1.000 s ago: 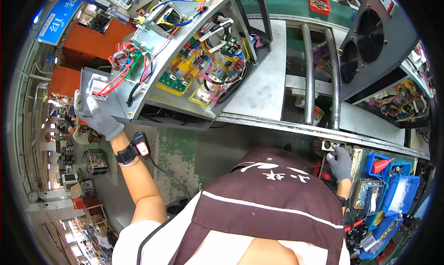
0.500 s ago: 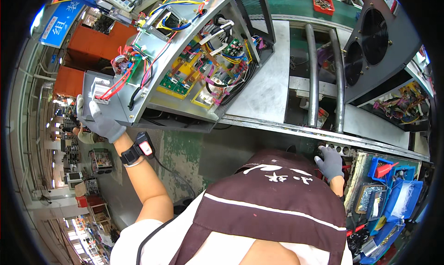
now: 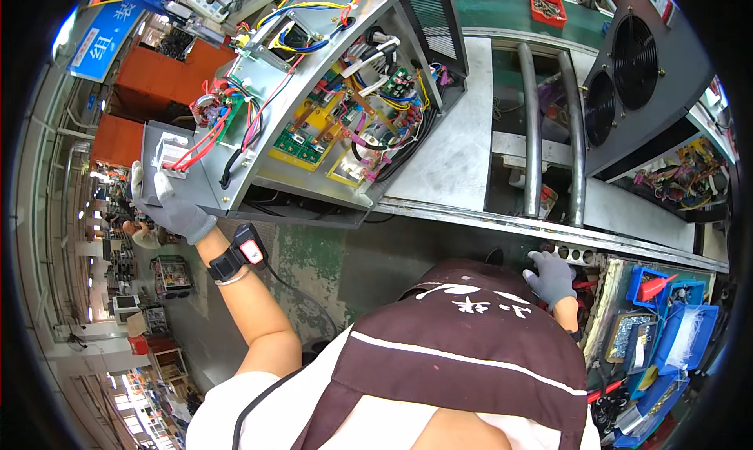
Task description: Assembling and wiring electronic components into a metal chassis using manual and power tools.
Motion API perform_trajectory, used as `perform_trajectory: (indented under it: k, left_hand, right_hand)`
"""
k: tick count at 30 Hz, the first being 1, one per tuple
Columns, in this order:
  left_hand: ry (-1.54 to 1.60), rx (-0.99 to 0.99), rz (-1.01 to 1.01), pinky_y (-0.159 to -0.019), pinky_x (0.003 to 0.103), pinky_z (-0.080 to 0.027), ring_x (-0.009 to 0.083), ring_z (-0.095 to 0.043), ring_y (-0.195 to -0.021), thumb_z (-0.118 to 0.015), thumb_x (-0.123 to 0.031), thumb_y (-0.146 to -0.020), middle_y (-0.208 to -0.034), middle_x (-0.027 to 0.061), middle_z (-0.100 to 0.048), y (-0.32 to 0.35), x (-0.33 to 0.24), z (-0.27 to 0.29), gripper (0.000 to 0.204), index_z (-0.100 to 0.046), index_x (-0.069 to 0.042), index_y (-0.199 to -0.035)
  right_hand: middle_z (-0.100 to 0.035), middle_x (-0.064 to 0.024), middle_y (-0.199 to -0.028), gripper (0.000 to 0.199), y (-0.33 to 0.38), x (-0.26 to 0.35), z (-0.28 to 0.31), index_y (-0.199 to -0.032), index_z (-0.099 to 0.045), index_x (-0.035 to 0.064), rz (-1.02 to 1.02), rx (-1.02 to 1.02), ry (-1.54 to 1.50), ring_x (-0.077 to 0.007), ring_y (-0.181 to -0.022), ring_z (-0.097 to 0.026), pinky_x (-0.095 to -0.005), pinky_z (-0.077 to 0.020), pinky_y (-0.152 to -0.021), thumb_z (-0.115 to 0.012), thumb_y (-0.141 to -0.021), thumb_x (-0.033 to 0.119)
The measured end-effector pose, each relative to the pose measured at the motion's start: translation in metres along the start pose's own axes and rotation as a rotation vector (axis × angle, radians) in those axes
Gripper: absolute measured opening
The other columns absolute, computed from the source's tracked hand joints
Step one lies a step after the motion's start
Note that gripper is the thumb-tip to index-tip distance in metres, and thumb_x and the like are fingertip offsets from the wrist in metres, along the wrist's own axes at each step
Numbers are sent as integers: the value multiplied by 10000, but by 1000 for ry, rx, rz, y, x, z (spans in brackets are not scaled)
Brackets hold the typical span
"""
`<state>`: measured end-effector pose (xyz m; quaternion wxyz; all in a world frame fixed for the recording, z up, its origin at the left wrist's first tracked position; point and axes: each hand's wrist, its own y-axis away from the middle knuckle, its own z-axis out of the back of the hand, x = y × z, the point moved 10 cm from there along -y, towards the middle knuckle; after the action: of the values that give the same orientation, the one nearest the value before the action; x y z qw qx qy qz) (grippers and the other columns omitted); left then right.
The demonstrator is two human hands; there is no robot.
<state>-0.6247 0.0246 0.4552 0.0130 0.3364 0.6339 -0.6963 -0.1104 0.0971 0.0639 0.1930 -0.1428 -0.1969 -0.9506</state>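
Observation:
My left hand (image 3: pixel 176 213), in a grey glove, grips the edge of a grey sheet-metal panel (image 3: pixel 205 185), with the thumb on its inner face and the other fingers outside. A white component (image 3: pixel 170 152) with red wires is fixed on that panel, close to my fingertips. The panel belongs to a metal equipment chassis (image 3: pixel 271 148) with green circuit boards (image 3: pixel 296 146) and bundled coloured wires inside. My right hand (image 3: pixel 551 279), also gloved, hangs below the bench edge beside a strip with round holes (image 3: pixel 575 254). Its thumb and fingers are apart, and I see nothing held in it.
Right of the chassis, two metal rollers (image 3: pixel 530 128) span a gap in the line. A second grey cabinet with fans (image 3: pixel 634 61) stands beyond them. Blue parts bins (image 3: pixel 684 340) sit at the lower right. A red bin (image 3: pixel 547 7) lies at the back.
My right hand has shifted slightly left, away from the holed strip, and its thumb and fingers show more apart. My left hand keeps its grip on the panel edge.

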Motion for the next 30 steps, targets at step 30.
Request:
perform_trajectory:
  k: [30]
  left_hand:
    - [-80, -87, 23, -993, 358, -332, 254, -437, -1149, -470, -8, -795, -1229, 160, -453, 6, -4, 4, 327, -429, 31, -1118]
  right_hand:
    - [-620, -149, -789, 273, -188, 125, 53, -921, -600, 24, 340, 6, -798, -267, -693, -587, -333, -454, -608, -530, -824, 269]
